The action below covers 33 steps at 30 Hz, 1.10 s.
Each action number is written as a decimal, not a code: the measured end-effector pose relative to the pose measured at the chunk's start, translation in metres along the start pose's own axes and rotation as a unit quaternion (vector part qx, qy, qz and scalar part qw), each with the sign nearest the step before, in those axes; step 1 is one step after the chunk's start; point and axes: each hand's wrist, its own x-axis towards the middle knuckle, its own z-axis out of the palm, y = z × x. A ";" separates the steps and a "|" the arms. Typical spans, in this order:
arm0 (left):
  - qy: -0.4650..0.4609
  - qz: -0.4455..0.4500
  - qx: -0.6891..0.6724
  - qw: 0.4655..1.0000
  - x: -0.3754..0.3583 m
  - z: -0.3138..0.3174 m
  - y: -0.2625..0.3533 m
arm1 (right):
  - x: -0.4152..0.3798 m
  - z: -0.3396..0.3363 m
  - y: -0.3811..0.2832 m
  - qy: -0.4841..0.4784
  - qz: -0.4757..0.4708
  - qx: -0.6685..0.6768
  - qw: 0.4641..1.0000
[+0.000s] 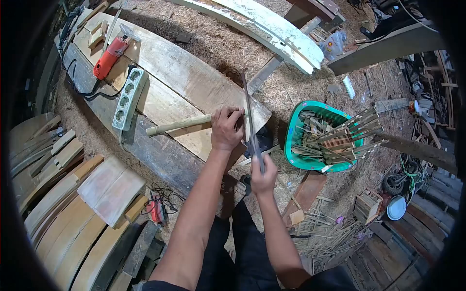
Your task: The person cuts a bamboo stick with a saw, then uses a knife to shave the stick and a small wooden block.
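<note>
A light, round wooden stick (182, 124) lies across the plank bench (170, 68). My left hand (227, 127) is closed around its right end, near the bench's end. In my right hand (263, 175) is the handle of a long, thin, dark-bladed tool (250, 116), probably a saw or a machete. Its blade points away from me, up past the bench's right end, and crosses just right of my left fingers. Whether the blade touches the stick is hard to tell.
On the bench's left are a red power tool (110, 57), a power strip (130, 99) and cables. A green basket (291, 140) of wood strips stands right of the bench. Curved boards (73, 228) lie at lower left; a white-painted beam (272, 29) lies beyond.
</note>
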 end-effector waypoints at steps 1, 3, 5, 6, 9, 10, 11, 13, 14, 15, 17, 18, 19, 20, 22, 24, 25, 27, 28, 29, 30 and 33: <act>0.001 0.003 0.002 1.000 0.001 0.000 -0.001 | -0.019 -0.004 0.005 0.005 -0.003 0.000 1.000; 0.003 -0.002 -0.010 1.000 0.001 0.000 0.000 | -0.027 -0.009 0.015 -0.003 0.014 0.025 1.000; 0.008 0.007 -0.007 1.000 -0.003 -0.001 -0.001 | -0.018 -0.013 0.017 -0.004 0.014 0.010 1.000; 0.011 0.011 -0.008 1.000 -0.002 -0.001 -0.001 | 0.005 -0.006 0.012 -0.002 -0.013 -0.011 1.000; 0.018 0.015 -0.008 1.000 0.001 0.000 -0.001 | 0.033 0.007 0.005 -0.019 0.007 0.018 1.000; 0.019 0.015 -0.009 1.000 0.002 0.001 -0.002 | 0.019 0.000 0.008 -0.016 -0.002 0.014 1.000; 0.019 0.015 -0.011 1.000 0.001 0.001 -0.003 | -0.008 -0.010 0.015 -0.013 -0.009 0.010 1.000; 0.017 0.013 -0.010 1.000 0.004 0.000 -0.001 | -0.019 -0.013 0.013 -0.010 -0.014 0.016 1.000; 0.015 0.008 -0.009 1.000 0.002 0.000 -0.001 | -0.020 -0.015 0.014 -0.010 -0.006 0.024 1.000; 0.015 0.011 -0.015 1.000 -0.004 0.002 -0.001 | -0.029 -0.020 0.016 -0.007 0.011 0.029 0.999; 0.018 0.013 -0.022 1.000 0.001 0.003 -0.004 | 0.012 -0.008 0.019 -0.003 -0.040 -0.053 0.998; 0.015 0.011 -0.017 1.000 -0.001 0.001 -0.006 | 0.030 0.001 0.007 -0.008 -0.049 -0.011 0.999; 0.011 0.008 -0.014 1.000 0.000 0.000 -0.005 | 0.039 0.006 -0.002 -0.020 -0.040 -0.002 0.999; 0.007 0.007 -0.015 1.000 0.001 0.001 -0.003 | 0.039 0.008 -0.002 -0.023 -0.014 0.018 0.999; 0.020 0.016 -0.013 1.000 0.002 0.002 -0.001 | 0.007 0.001 0.003 -0.002 -0.003 0.003 1.000; 0.032 0.034 -0.016 0.999 0.002 0.001 -0.003 | -0.019 -0.007 0.012 0.000 0.005 0.020 1.000; 0.038 0.045 -0.016 0.998 0.002 0.002 -0.005 | -0.022 -0.012 0.018 -0.006 0.010 0.035 0.999; 0.039 0.036 -0.015 0.998 -0.003 0.003 -0.004 | -0.022 -0.015 0.020 -0.012 0.030 0.087 0.996; 0.036 0.031 -0.019 0.999 -0.005 0.007 -0.006 | -0.003 -0.013 0.027 -0.025 0.012 0.063 0.998; 0.039 0.027 -0.021 0.999 -0.004 0.009 -0.009 | 0.013 -0.009 0.033 -0.041 -0.012 0.042 0.998; 0.038 0.030 -0.013 0.999 -0.004 0.008 -0.010 | 0.015 -0.005 0.032 -0.037 -0.017 0.044 0.998; 0.037 0.038 -0.003 0.999 -0.006 0.007 -0.007 | 0.000 -0.005 0.027 -0.027 -0.005 0.065 0.998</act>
